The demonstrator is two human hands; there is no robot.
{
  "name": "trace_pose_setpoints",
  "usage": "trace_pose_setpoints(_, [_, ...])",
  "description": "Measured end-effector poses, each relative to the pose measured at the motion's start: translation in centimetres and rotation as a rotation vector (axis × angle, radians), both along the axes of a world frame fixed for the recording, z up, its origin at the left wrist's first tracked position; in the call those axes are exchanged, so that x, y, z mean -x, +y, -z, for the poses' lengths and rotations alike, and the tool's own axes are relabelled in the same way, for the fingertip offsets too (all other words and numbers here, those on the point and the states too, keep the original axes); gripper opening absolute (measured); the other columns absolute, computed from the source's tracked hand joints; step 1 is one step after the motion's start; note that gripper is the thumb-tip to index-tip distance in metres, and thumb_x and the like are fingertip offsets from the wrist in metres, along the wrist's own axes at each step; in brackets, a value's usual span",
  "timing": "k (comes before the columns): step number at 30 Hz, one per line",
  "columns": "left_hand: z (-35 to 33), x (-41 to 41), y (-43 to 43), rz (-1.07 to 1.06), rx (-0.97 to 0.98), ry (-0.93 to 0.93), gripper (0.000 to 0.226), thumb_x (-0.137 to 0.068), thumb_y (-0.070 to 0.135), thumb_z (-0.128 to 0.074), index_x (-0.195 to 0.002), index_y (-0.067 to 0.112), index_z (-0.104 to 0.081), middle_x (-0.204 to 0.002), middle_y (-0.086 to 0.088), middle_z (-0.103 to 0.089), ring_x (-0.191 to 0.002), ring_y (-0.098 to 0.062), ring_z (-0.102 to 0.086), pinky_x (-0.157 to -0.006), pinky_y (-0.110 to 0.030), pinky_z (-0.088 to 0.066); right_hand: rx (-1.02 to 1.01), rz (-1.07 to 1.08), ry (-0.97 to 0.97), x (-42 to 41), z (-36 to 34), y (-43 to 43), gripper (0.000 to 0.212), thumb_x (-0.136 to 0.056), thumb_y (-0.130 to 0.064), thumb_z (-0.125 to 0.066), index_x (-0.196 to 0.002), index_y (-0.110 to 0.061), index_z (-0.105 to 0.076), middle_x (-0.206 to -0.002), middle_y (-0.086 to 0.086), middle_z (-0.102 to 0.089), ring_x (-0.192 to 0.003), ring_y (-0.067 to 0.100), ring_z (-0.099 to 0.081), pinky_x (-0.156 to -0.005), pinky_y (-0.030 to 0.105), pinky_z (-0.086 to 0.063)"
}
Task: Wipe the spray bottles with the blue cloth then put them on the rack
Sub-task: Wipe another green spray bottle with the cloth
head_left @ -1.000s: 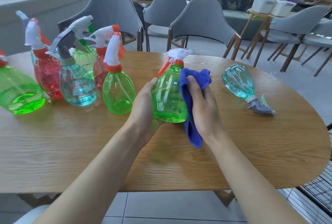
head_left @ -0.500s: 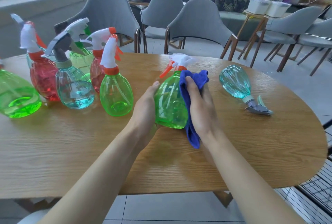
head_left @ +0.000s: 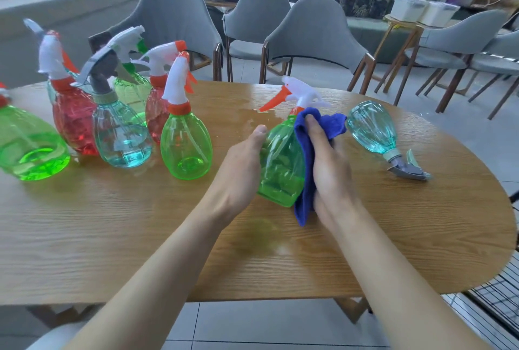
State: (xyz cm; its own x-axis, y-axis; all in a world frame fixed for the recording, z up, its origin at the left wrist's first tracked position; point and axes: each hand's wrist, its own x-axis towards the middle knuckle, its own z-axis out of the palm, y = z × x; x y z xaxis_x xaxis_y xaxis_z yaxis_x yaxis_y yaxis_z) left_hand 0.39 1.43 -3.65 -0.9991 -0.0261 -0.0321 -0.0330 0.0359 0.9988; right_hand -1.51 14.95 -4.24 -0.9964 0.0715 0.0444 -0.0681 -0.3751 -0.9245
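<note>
A green spray bottle [head_left: 280,158] with a white head and orange trigger is tilted above the wooden table [head_left: 140,237]. My left hand [head_left: 241,167] grips its left side. My right hand [head_left: 328,170] presses the blue cloth [head_left: 304,153] against the bottle's right side, fingers up near the neck. A teal spray bottle [head_left: 370,127] lies on its side to the right. Several more spray bottles stand at the left: a green one [head_left: 185,142], a teal one [head_left: 120,133], a red one [head_left: 71,122], and a large green one [head_left: 25,147] at the edge.
Grey chairs [head_left: 314,29] stand behind the table. A black wire rack [head_left: 497,299] shows at the lower right beside the table edge. A side table with white boxes [head_left: 421,9] stands at the far right.
The held green bottle has tilted further, its base lifted toward me. My right hand with the cloth has slid up toward the bottle's neck.
</note>
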Motion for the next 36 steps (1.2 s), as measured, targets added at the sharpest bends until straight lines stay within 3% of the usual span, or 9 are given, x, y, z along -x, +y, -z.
trace_pose_setpoints(3, [0.3,0.3,-0.2,-0.108,-0.045,0.013,0.054,-0.104,0.063,-0.038,-0.118,0.03,-0.078,-0.128,0.007,-0.076,-0.123,-0.013,-0.069,-0.116,-0.045,-0.046,-0.008,-0.044,0.004,-0.5,0.8,-1.4,0.026,-0.104,-0.033,-0.065,-0.124,-0.016,-0.069,-0.112,0.005,-0.078,-0.106,0.021,-0.074,-0.098,0.041,-0.059])
trace_pose_setpoints(6, [0.2,0.5,-0.6,-0.213,-0.055,0.009,0.052,-0.113,0.051,-0.034,-0.156,0.028,-0.052,-0.154,0.013,-0.052,-0.145,-0.006,-0.045,-0.125,-0.035,-0.031,-0.102,-0.066,0.047,-1.0,1.9,-2.4,0.024,-0.103,-0.034,-0.067,-0.125,-0.024,-0.067,-0.113,-0.008,-0.077,-0.113,0.01,-0.071,-0.102,0.032,-0.051])
trace_pose_setpoints(10, [0.2,0.8,-1.0,-0.289,-0.04,0.038,0.059,-0.114,0.053,-0.027,-0.164,0.023,-0.038,-0.168,0.007,-0.039,-0.152,-0.007,-0.036,-0.128,-0.035,-0.024,-0.175,-0.133,0.056,-1.6,2.3,-2.9,0.034,-0.101,-0.04,-0.068,-0.13,-0.022,-0.063,-0.109,-0.011,-0.076,-0.108,0.008,-0.071,-0.103,0.038,-0.053])
trace_pose_setpoints(14, [0.0,0.7,-0.9,-0.212,0.108,0.132,0.046,-0.112,0.06,-0.027,-0.128,0.03,-0.058,-0.115,0.023,-0.06,-0.088,0.022,-0.048,-0.093,-0.02,-0.037,-0.252,-0.136,0.038,-0.9,1.7,-2.0,0.049,-0.087,-0.062,-0.071,-0.122,-0.027,-0.067,-0.109,-0.003,-0.075,-0.108,0.022,-0.071,-0.105,0.064,-0.052])
trace_pose_setpoints(17, [0.0,-0.1,-0.2,-0.148,0.286,0.203,0.043,-0.11,0.059,-0.033,-0.103,0.024,-0.056,-0.088,0.01,-0.062,-0.072,0.011,-0.055,-0.067,-0.011,-0.039,-0.214,-0.063,0.058,0.0,1.0,-0.7,0.03,-0.095,-0.052,-0.07,-0.108,-0.026,-0.073,-0.101,-0.002,-0.076,-0.098,0.018,-0.071,-0.096,0.051,-0.055])
trace_pose_setpoints(23, [1.3,-0.1,0.8,-0.185,0.342,0.3,0.036,-0.111,0.055,-0.035,-0.106,0.028,-0.059,-0.095,0.011,-0.067,-0.087,0.002,-0.059,-0.077,-0.023,-0.042,-0.15,-0.065,0.088,-0.2,0.8,-0.6,0.017,-0.094,-0.041,-0.07,-0.106,-0.03,-0.076,-0.111,0.01,-0.077,-0.11,0.026,-0.072,-0.109,0.057,-0.052])
trace_pose_setpoints(27, [1.5,0.2,0.4,-0.256,0.352,0.318,0.037,-0.112,0.054,-0.035,-0.11,0.028,-0.06,-0.106,0.008,-0.068,-0.102,-0.01,-0.063,-0.092,-0.036,-0.05,-0.209,-0.12,0.107,-0.4,1.2,-0.7,0.043,-0.09,-0.044,-0.076,-0.122,-0.016,-0.068,-0.118,0.01,-0.076,-0.114,0.027,-0.072,-0.109,0.055,-0.052])
trace_pose_setpoints(31, [1.3,-0.4,0.5,-0.172,0.457,0.379,0.038,-0.111,0.057,-0.035,-0.116,0.026,-0.058,-0.112,0.007,-0.064,-0.104,-0.01,-0.061,-0.096,-0.043,-0.05,-0.079,-0.123,0.013,0.0,0.2,0.1,0.018,-0.096,-0.039,-0.074,-0.1,-0.022,-0.077,-0.099,0.006,-0.076,-0.095,0.023,-0.071,-0.095,0.046,-0.053])
trace_pose_setpoints(36, [1.4,-0.8,0.8,-0.181,0.66,0.477,0.055,-0.104,0.063,-0.027,-0.127,0.02,-0.052,-0.118,0.004,-0.054,-0.101,-0.022,-0.059,-0.088,-0.047,-0.05,-0.026,-0.119,-0.034,-0.3,0.3,-0.4,0.025,-0.102,-0.037,-0.068,-0.08,-0.031,-0.078,-0.086,-0.004,-0.073,-0.084,0.013,-0.07,-0.083,0.035,-0.053])
